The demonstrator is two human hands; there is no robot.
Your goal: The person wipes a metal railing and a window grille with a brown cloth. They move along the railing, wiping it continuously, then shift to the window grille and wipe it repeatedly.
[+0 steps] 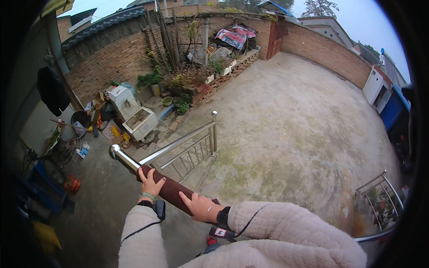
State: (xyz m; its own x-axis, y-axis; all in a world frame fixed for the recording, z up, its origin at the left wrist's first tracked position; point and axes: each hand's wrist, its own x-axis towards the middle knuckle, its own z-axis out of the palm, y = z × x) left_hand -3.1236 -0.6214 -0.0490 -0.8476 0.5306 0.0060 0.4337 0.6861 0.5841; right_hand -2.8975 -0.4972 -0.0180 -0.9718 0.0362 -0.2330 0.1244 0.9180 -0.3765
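Observation:
A dark brown cover (174,189), perhaps cloth or leather, lies wrapped along the top of a stainless steel handrail (125,157). My left hand (150,183) rests on the cover near its upper left end, thumb and fingers spread. Farther right along the same cover lies my right hand (198,206), its index finger stretched out and the other fingers partly hidden. Whether the right hand grips the cover cannot be told. The rail's bare round end cap shows left of my left hand. Both wrists carry black straps with small devices and cables.
Beyond the rail, a sloping stair railing (182,142) leads down to a concrete yard (285,134). A white wash basin (139,122) stands at the left among potted plants and clutter. Another metal railing (382,191) is at the lower right. Brick walls (325,55) enclose the yard.

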